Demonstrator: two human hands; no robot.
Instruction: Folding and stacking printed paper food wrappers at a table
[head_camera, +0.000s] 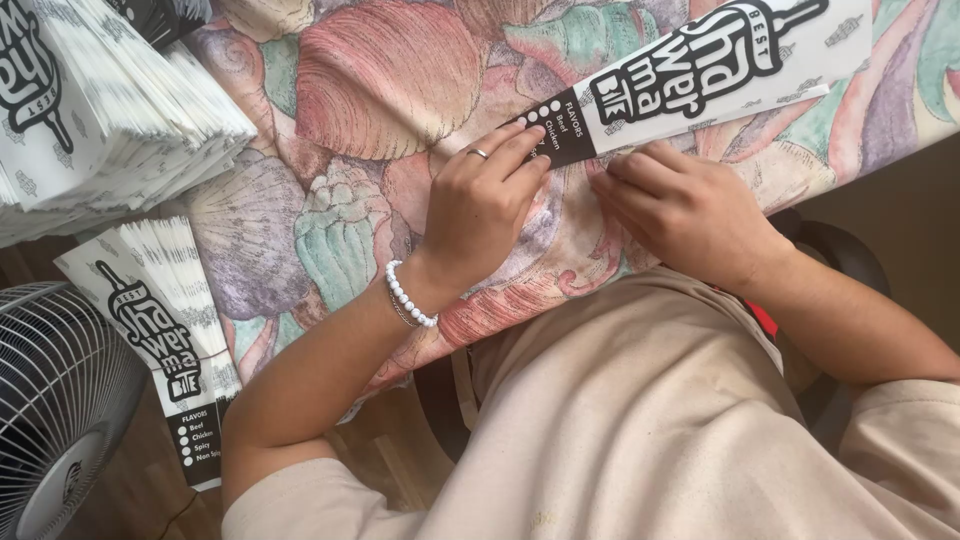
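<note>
A: How many hands are at work, and what are they on?

B: Two; the left hand (485, 205) lies knuckles-up with its fingers pressed flat on the dark printed end of one paper sleeve (700, 65); the right hand (680, 205) is just beside it, fingers curled and pinching the sleeve's lower edge near that same end; neither hand is clenched empty.

A: And where does that sleeve lie?

B: On the bench, on the shell-patterned cloth (390, 80); it runs from under the fingertips up and away beyond the right hand; it is long, white and tapering, with black lettering.

A: Anything worn on the hands?

B: One ring (479, 153) on a left finger; one white bead bracelet (408, 294) on the left wrist, with a thinner chain beside it.

A: Other sleeves?

B: One big fanned stack (110, 110) well to the left of the left hand, too many to count; one smaller fanned pile (165, 330) below it, beside the left elbow; the count there I cannot tell either.

A: Anything else?

B: One fan with a white wire guard (55, 400), further left of the left arm.
</note>
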